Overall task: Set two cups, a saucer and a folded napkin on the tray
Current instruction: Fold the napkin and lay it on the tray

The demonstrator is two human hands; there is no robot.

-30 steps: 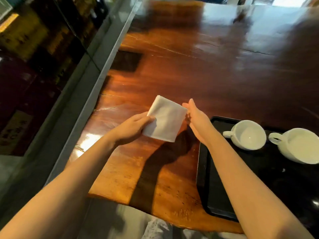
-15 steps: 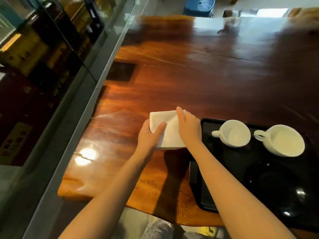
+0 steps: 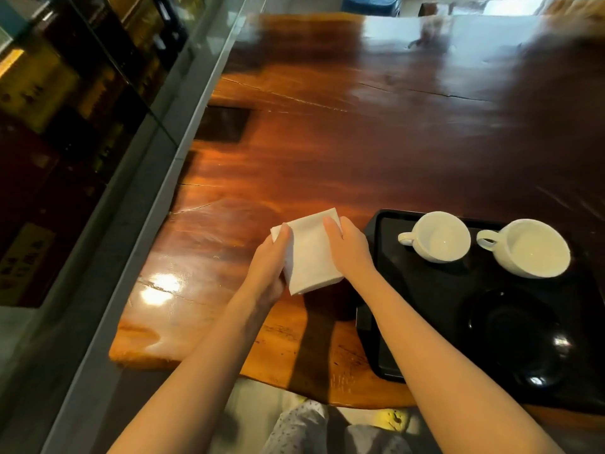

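Note:
A white folded napkin point(image 3: 309, 257) is held between both hands over the wooden table, just left of the tray. My left hand point(image 3: 270, 268) grips its left edge and my right hand point(image 3: 348, 249) holds its right edge, thumb on top. The black tray point(image 3: 386, 322) lies at the right near the table's front edge. Two white cups stand at its far side: the left cup point(image 3: 437, 237) and the larger right cup point(image 3: 527, 249), handles pointing left. A black saucer point(image 3: 514, 335) rests on the tray's near part.
The glossy wooden table point(image 3: 360, 126) stretches far ahead, with a dark square patch point(image 3: 222, 124) at its left. A glass panel and grey ledge point(image 3: 137, 204) run along the left side. My patterned trouser legs show below the table's front edge.
Both hands brought the napkin lower and closer to the tray, closing around its edges; a second ago it was held up tilted with the right hand open beside it.

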